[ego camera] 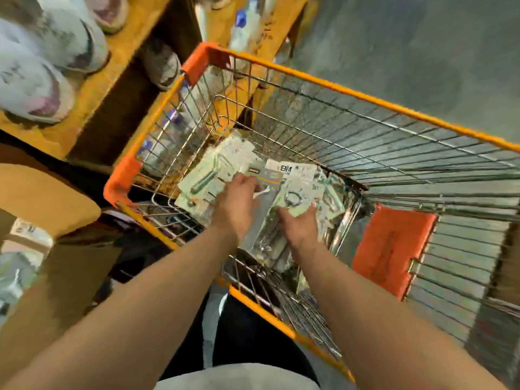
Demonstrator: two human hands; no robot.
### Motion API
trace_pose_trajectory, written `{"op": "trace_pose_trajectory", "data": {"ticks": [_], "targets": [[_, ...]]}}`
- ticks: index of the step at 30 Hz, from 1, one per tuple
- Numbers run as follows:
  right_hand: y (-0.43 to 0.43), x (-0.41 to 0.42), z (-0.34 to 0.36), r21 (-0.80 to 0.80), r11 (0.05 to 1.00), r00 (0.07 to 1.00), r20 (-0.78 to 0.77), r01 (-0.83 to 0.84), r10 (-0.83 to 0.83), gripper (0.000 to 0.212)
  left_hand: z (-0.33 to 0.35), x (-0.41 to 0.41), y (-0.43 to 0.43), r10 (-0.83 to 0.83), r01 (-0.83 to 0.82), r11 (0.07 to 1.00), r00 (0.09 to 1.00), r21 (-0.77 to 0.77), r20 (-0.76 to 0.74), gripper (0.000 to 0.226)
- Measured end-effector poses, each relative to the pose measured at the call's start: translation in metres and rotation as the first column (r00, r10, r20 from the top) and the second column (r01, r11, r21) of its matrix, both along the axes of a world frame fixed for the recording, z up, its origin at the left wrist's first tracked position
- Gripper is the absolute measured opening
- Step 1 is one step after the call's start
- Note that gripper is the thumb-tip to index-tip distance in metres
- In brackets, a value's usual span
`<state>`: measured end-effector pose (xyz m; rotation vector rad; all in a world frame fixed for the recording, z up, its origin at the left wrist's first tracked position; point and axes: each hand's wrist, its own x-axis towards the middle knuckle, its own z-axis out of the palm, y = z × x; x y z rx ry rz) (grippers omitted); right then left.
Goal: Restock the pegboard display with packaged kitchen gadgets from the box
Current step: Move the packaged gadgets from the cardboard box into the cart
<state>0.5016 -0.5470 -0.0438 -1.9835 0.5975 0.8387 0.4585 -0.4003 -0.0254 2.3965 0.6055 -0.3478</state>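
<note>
Both my hands reach down into an orange-rimmed wire shopping cart point(332, 88). A heap of carded kitchen-gadget packs point(208, 175) lies in its near left corner. My left hand point(239, 201) grips the top of a grey pack point(266, 192), fingers curled over its edge. My right hand point(299, 223) holds the lower edge of a pale pack with a ring-shaped item point(295, 197). More packs point(332, 192) lie to the right of my hands. The view is blurred. No pegboard shows.
An orange child-seat flap point(391, 249) hangs inside the cart at right. Yellow shelving point(112, 88) with white shoes point(42, 66) runs along the left. A cardboard box point(50, 266) stands at lower left. Grey floor point(408, 46) lies beyond the cart.
</note>
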Motion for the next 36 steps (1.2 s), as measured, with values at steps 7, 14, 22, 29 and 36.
{"op": "trace_pose_trajectory", "data": {"ticks": [7,14,22,29,36], "targets": [[0.027,-0.001,0.023,-0.274,0.961,0.973,0.211,-0.035,0.096,0.040,0.025,-0.002,0.028,0.035,-0.034,0.999,0.999,-0.021,0.037,0.025],[0.175,-0.040,0.103,0.045,0.915,0.832,0.435,-0.401,0.344,0.013,0.093,-0.057,0.151,0.287,-0.301,0.954,0.908,-0.004,0.304,0.017],[0.339,-0.173,0.122,0.031,0.668,0.580,0.526,-0.744,0.622,0.014,0.096,-0.233,0.275,0.671,-0.713,0.701,0.662,0.007,0.332,0.019],[0.418,-0.319,0.065,-0.021,0.363,0.335,0.338,-0.932,0.880,0.018,0.032,-0.434,0.308,0.914,-0.915,0.391,0.398,0.099,0.075,0.032],[0.453,-0.412,-0.013,-0.069,0.091,0.084,0.094,-0.993,0.992,0.016,-0.023,-0.545,0.304,0.967,-0.964,0.202,0.167,0.172,-0.194,0.054]]}}
